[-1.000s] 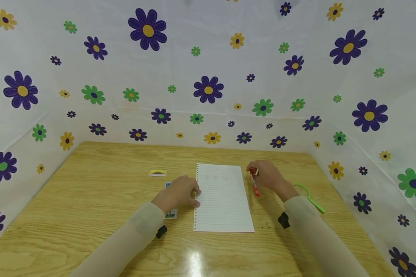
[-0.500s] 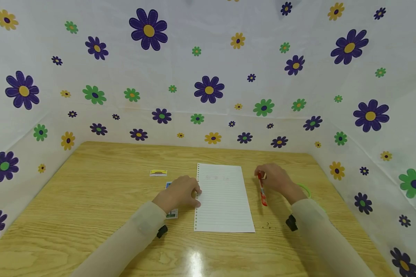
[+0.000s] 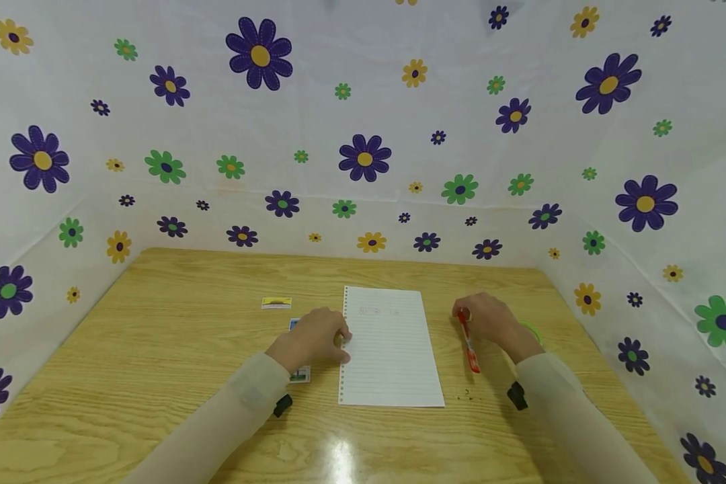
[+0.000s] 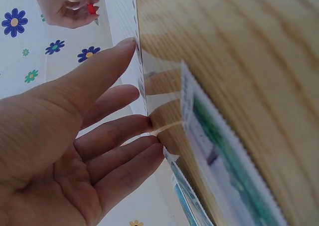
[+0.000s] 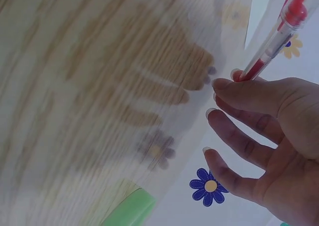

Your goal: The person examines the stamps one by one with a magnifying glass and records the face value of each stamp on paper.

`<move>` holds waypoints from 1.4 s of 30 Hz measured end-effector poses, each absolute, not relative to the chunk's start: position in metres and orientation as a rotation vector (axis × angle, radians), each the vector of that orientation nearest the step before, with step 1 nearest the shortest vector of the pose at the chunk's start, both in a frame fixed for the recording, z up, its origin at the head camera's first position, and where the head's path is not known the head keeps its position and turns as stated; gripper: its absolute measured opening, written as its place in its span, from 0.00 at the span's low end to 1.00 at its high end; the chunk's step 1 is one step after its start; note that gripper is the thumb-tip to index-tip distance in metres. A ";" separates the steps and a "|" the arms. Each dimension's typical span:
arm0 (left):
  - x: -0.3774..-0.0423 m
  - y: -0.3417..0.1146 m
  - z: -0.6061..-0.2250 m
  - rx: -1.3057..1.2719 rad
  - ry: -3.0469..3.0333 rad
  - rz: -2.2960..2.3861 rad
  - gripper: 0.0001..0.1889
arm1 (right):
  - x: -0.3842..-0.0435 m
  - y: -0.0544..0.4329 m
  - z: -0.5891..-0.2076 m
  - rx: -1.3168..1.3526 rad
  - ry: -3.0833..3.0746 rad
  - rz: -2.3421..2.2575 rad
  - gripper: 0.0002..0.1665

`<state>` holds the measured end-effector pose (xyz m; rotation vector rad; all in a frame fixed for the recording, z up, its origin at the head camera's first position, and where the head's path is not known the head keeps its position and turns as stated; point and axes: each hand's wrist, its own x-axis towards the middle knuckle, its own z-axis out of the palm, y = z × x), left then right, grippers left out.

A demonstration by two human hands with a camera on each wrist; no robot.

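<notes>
A lined sheet of paper [image 3: 392,359] with a punched left edge lies on the table, faint reddish writing near its top. My left hand [image 3: 310,339] rests at that left edge, fingertips and thumb touching it, fingers loosely extended. Right of the sheet, my right hand [image 3: 489,320] pinches a red pen [image 3: 470,353] between thumb and fingers. In the right wrist view, the pen's clear barrel [image 5: 271,45] shows red inside, and the other fingers are spread. Under and beside my left hand lie small stamp-like pictures; one green-and-white stamp [image 4: 227,158] shows in the left wrist view.
A yellow stamp-like card [image 3: 276,303] lies left of the sheet. A green rounded object [image 3: 532,331] is mostly hidden behind my right forearm. Small dark specks [image 3: 468,395] lie right of the paper's lower corner. Flower-printed white cloth [image 3: 363,222] encloses the wooden table.
My right hand has moved right and slightly nearer, away from the sheet, carrying the pen. The green object has become mostly covered by the right arm. My left hand has stayed put.
</notes>
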<state>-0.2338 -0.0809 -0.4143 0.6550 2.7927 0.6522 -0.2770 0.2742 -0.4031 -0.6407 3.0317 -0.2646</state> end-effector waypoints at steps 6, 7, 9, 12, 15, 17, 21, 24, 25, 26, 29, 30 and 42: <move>-0.234 -0.081 -0.416 0.659 2.790 0.647 0.19 | -0.275 0.274 -0.407 -0.601 3.009 -0.221 0.17; -0.234 -0.081 -0.417 0.659 2.792 0.647 0.19 | -0.275 0.274 -0.407 -0.595 3.006 -0.216 0.17; -0.234 -0.081 -0.418 0.662 2.792 0.649 0.19 | -0.275 0.274 -0.407 -0.591 3.002 -0.204 0.17; -0.234 -0.081 -0.418 0.666 2.792 0.654 0.19 | -0.275 0.273 -0.407 -0.582 2.993 -0.192 0.17; -0.234 -0.081 -0.418 0.671 2.791 0.660 0.19 | -0.274 0.272 -0.406 -0.577 2.986 -0.167 0.17; -0.235 -0.081 -0.418 0.675 2.792 0.661 0.18 | -0.273 0.271 -0.406 -0.571 2.981 -0.146 0.17; -0.235 -0.081 -0.418 0.679 2.793 0.659 0.19 | -0.271 0.269 -0.405 -0.585 2.985 -0.112 0.17; -0.235 -0.081 -0.418 0.677 2.794 0.656 0.19 | -0.269 0.267 -0.406 -0.600 2.994 -0.107 0.17; -0.235 -0.081 -0.419 0.675 2.795 0.656 0.19 | -0.269 0.267 -0.406 -0.602 2.997 -0.108 0.17; -0.235 -0.081 -0.419 0.672 2.796 0.655 0.19 | -0.269 0.267 -0.406 -0.602 2.999 -0.112 0.17; -0.235 -0.081 -0.419 0.667 2.797 0.653 0.19 | -0.268 0.267 -0.406 -0.606 3.001 -0.111 0.17; -0.235 -0.081 -0.419 0.667 2.799 0.651 0.19 | -0.268 0.267 -0.406 -0.602 3.001 -0.112 0.17; -0.235 -0.082 -0.419 0.667 2.809 0.646 0.19 | -0.271 0.270 -0.406 -0.574 2.982 -0.165 0.16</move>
